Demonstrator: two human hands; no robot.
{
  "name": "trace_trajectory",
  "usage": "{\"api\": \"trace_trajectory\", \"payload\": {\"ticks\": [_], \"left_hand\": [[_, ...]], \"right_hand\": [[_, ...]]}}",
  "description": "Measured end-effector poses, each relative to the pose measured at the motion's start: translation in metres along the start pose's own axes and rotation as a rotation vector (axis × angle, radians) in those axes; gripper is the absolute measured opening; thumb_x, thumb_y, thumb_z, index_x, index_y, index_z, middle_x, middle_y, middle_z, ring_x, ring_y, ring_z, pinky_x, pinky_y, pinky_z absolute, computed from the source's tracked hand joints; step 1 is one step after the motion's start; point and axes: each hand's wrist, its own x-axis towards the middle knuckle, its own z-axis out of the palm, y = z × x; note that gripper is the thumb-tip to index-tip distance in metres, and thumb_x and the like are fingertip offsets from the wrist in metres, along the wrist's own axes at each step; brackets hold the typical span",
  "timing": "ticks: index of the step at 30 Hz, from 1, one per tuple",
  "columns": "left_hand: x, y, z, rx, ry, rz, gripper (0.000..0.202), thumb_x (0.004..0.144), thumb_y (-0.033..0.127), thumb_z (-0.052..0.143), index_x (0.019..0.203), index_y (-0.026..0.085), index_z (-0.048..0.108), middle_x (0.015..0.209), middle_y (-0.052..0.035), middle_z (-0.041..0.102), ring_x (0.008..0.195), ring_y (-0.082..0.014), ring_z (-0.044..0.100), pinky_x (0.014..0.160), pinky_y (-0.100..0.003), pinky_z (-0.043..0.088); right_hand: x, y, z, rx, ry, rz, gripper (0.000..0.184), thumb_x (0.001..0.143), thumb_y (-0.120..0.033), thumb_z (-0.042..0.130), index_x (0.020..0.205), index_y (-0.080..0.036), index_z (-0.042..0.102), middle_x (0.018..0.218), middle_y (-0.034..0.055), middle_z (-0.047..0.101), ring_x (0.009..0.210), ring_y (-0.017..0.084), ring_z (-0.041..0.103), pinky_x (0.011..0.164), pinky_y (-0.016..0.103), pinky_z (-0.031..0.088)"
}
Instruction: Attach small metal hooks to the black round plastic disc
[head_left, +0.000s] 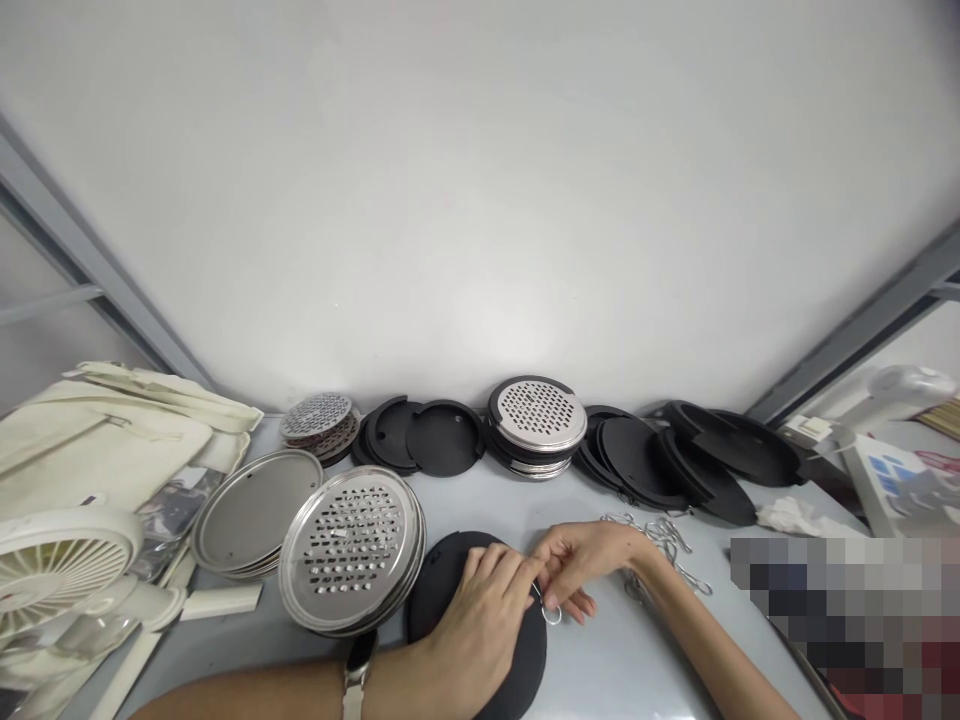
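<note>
A round black disc (525, 670) lies on the table in front of me, partly hidden under my left hand (480, 605). The fingers of that hand are curled together over the disc, up to its right edge. At this edge my right hand (581, 560) pinches a thin bent-wire hook (553, 613) between thumb and fingers. One end of the wire passes close to my left fingertips; whether it goes through the disc is hidden. Right behind the right wrist is a loose heap of similar wire hooks (671, 540). Stacked metal grater plates (352, 540) stand left of the disc.
Plain metal discs (259, 510) are stacked farther left, beside a cream fan (64, 570) and a cream bag (112, 440). Along the wall stand small grater discs (316, 415), black lids (446, 437), a grater stack (541, 415) and more black parts (645, 460). A crumpled tissue (802, 518) lies right.
</note>
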Motion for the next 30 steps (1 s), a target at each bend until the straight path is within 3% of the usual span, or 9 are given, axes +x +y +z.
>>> {"api": "trace_trajectory", "payload": {"ticks": [9, 16, 20, 30], "left_hand": [[-0.0007, 0.0005, -0.0057, -0.079, -0.007, 0.012, 0.031, 0.092, 0.006, 0.035, 0.117, 0.022, 0.046, 0.109, -0.0022, 0.051, 0.097, -0.0194, 0.044, 0.090, -0.038, 0.033], [-0.0018, -0.0031, -0.0010, -0.044, -0.029, 0.032, 0.045, 0.090, 0.006, 0.037, 0.133, 0.021, 0.036, 0.116, -0.0050, 0.049, 0.102, -0.0206, 0.043, 0.092, -0.038, 0.034], [-0.0023, -0.0038, -0.0010, -0.009, -0.038, 0.031, 0.048, 0.088, 0.006, 0.038, 0.133, 0.020, 0.036, 0.117, -0.0057, 0.048, 0.101, -0.0215, 0.043, 0.092, -0.039, 0.034], [0.0003, -0.0012, -0.0049, -0.025, -0.034, 0.030, 0.036, 0.090, 0.006, 0.036, 0.123, 0.020, 0.043, 0.114, -0.0049, 0.049, 0.102, -0.0212, 0.043, 0.092, -0.038, 0.034]], "right_hand": [[-0.0005, -0.0021, 0.0017, 0.002, 0.008, -0.003, 0.036, 0.069, -0.038, 0.081, 0.081, -0.009, 0.065, 0.058, -0.0023, 0.068, 0.045, 0.006, 0.061, 0.044, 0.014, 0.050], [-0.0017, -0.0019, 0.0025, 0.004, 0.008, 0.002, 0.037, 0.069, -0.039, 0.081, 0.079, -0.009, 0.063, 0.058, -0.0021, 0.067, 0.046, 0.006, 0.061, 0.044, 0.013, 0.050], [-0.0016, -0.0018, 0.0022, 0.003, 0.013, 0.004, 0.037, 0.069, -0.039, 0.081, 0.080, -0.009, 0.064, 0.058, -0.0024, 0.067, 0.045, 0.006, 0.061, 0.043, 0.013, 0.050], [-0.0015, -0.0041, 0.0036, 0.003, 0.025, -0.010, 0.036, 0.069, -0.039, 0.081, 0.082, -0.009, 0.065, 0.060, -0.0022, 0.068, 0.046, 0.006, 0.061, 0.044, 0.014, 0.050]]}}
